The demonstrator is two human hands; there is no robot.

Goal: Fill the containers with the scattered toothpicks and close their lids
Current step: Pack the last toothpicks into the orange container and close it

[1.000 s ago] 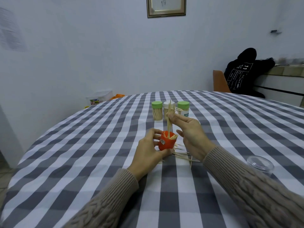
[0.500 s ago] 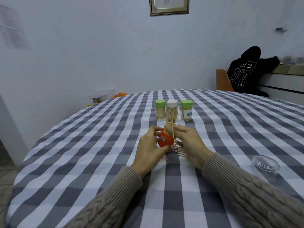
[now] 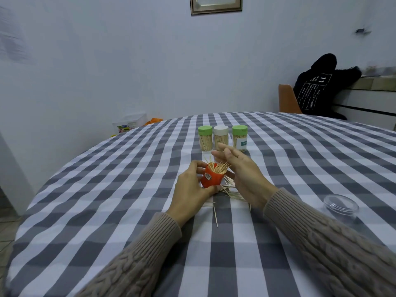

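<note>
An orange container stands slightly tilted on the checked tablecloth, with toothpicks fanning out of its open top. My left hand grips its left side. My right hand hovers just right of it, fingers straight and spread, holding nothing. Loose toothpicks lie scattered on the cloth between my hands. A clear plastic lid sits on the table at the right. Behind stand three filled, closed containers: a green-lidded one, a white-lidded one and another green-lidded one.
The round table's far edge curves at the left. Beyond it, a plastic box sits by the wall. At the back right an orange chair stands with black clothing draped beside it.
My right hand lowered a bunch of toothpicks into the orange container and let go; its fingers are now spread open. My left hand kept its grip on the container.
</note>
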